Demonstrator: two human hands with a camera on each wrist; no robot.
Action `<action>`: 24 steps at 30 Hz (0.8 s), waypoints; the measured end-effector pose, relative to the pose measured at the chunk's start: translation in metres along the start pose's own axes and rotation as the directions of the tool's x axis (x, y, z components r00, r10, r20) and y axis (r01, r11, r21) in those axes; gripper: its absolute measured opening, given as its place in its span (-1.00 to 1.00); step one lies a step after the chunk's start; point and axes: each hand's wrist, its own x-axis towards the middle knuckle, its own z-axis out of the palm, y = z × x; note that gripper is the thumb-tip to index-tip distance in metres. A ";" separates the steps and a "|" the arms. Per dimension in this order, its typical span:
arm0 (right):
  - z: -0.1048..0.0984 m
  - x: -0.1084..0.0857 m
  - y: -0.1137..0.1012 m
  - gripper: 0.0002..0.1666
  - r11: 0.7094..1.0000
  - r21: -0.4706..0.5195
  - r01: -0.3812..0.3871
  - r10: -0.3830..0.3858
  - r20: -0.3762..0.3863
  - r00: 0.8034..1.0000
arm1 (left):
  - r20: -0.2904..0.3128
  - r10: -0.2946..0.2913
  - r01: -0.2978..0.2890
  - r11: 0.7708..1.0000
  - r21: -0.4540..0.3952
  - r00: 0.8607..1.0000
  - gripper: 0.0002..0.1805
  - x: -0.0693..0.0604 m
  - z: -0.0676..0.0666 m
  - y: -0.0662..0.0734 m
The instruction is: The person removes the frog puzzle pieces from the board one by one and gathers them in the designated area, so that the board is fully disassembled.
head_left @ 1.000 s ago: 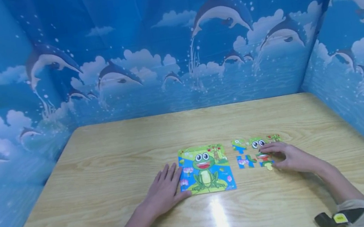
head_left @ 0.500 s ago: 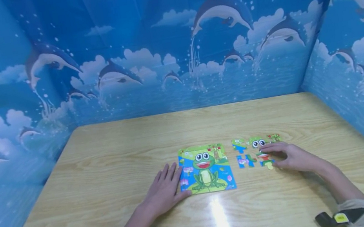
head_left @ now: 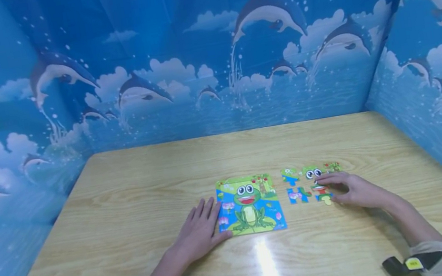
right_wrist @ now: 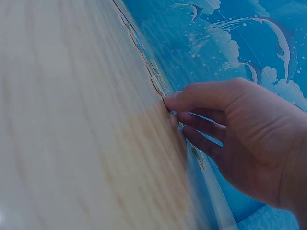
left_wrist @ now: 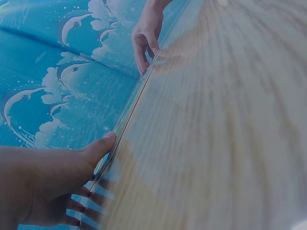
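Observation:
A square frog picture (head_left: 250, 208) lies flat on the table. My left hand (head_left: 201, 233) rests palm-down with fairly straight fingers along its left side; the thumb touches the lower left corner. To its right lie loose jigsaw pieces: one with blue and green (head_left: 290, 177), one with flowers (head_left: 297, 196), one with frog eyes (head_left: 312, 173), and one with a tree (head_left: 333, 167). My right hand (head_left: 355, 191) pinches a frog-mouth jigsaw piece (head_left: 324, 198) between thumb and fingers, partly covering it. In the right wrist view, my right hand's (right_wrist: 240, 124) thumb meets the pieces' edge.
The wooden table (head_left: 145, 179) carries a bright light reflection in front of the frog picture. Blue curtains (head_left: 182, 115) printed with dolphins stand behind it and at both sides. A black strap with a yellow label (head_left: 413, 264) crosses the right sleeve.

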 end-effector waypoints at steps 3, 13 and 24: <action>0.000 0.000 0.001 -0.46 1.000 -0.021 0.004 -0.004 -0.009 1.000 | -0.002 0.003 -0.003 1.000 0.004 1.000 -0.09 0.000 0.000 0.000; -0.004 0.001 -0.008 -0.52 0.998 -0.054 0.044 -0.047 -0.051 0.998 | 0.000 0.003 -0.003 1.000 0.003 1.000 -0.10 0.001 -0.001 0.000; 0.000 0.021 -0.061 -0.57 0.982 -0.029 0.186 -0.188 -0.116 0.975 | -0.013 0.023 -0.023 1.000 0.002 1.000 -0.10 0.001 0.001 -0.002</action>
